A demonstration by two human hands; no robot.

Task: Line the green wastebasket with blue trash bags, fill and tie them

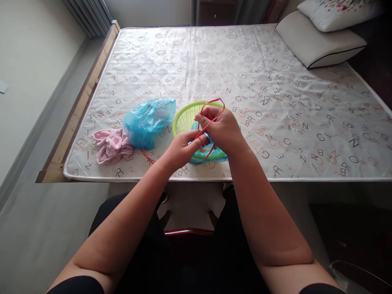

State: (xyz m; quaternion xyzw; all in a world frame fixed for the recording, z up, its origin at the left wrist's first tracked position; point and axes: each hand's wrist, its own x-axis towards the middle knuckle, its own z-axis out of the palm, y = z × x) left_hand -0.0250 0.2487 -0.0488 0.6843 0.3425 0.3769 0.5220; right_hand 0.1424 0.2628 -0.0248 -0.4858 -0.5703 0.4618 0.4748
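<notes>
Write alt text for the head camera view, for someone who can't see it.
A person's left hand and right hand hold a looped red ribbon over a green basket near the edge of a letter-print mattress. To the left lie a blue plastic bag and a crumpled pink cloth; two pillows are stacked at the far right.

Plstc basket [185, 119], glossy plstc bag [150, 120]

Black trousers [107, 210] cover the legs. Nearer the camera than the trousers, short black sleeves [76, 286] end above the elbows, leaving both forearms [266, 208] bare. Beyond the trousers, dark footwear [165, 198] shows a pale edge.
</notes>
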